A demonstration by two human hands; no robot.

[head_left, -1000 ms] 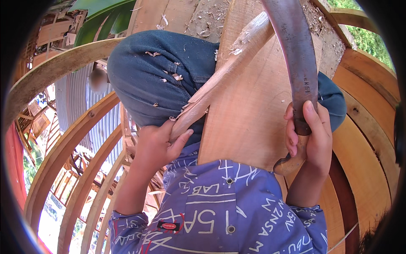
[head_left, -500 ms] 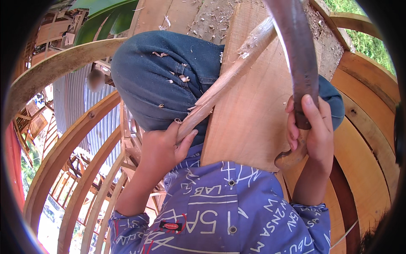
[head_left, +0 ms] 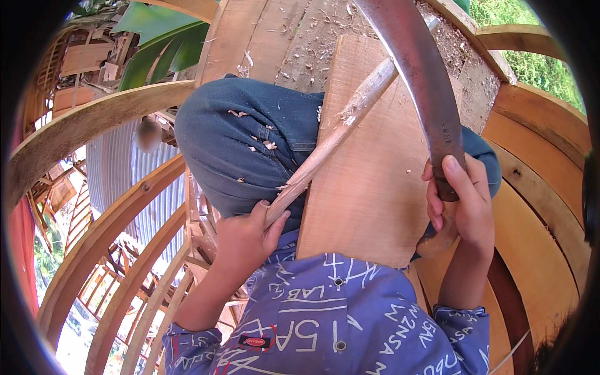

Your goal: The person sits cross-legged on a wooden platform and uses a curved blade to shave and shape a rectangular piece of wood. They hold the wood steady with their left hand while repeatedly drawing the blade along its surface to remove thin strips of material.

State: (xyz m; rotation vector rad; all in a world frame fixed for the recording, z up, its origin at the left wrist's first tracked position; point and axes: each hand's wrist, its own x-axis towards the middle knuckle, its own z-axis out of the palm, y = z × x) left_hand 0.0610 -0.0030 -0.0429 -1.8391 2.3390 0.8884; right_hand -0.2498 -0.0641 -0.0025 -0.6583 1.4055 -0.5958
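My left hand [head_left: 249, 232] is closed around the near end of a peeled wooden stick [head_left: 325, 147]. The stick slants up and right over my leg and a wide plank; its surface is rough and splintered in places. In my right hand [head_left: 465, 194] is the wooden handle of a machete [head_left: 431, 94], with the thumb pressed near the base of the blade. The broad, dark, curved blade points up and leans left, its bright edge toward the stick. It passes over the stick's far part; whether they touch, I cannot tell. The blade's tip is out of view.
The wide plank [head_left: 369, 206] lies between my legs. Wood shavings lie on my blue trousers [head_left: 244, 137] and the floorboards [head_left: 312, 47]. Curved wooden ribs [head_left: 112, 219] stand at left, with corrugated metal sheets [head_left: 119, 169] beyond. Curved planks [head_left: 531, 244] form the right side.
The machete blade leans further left, and its handle sits slightly lower in the picture. The stick's far end now shows past the blade. Both hands keep their grip; the whole view has shifted a little.
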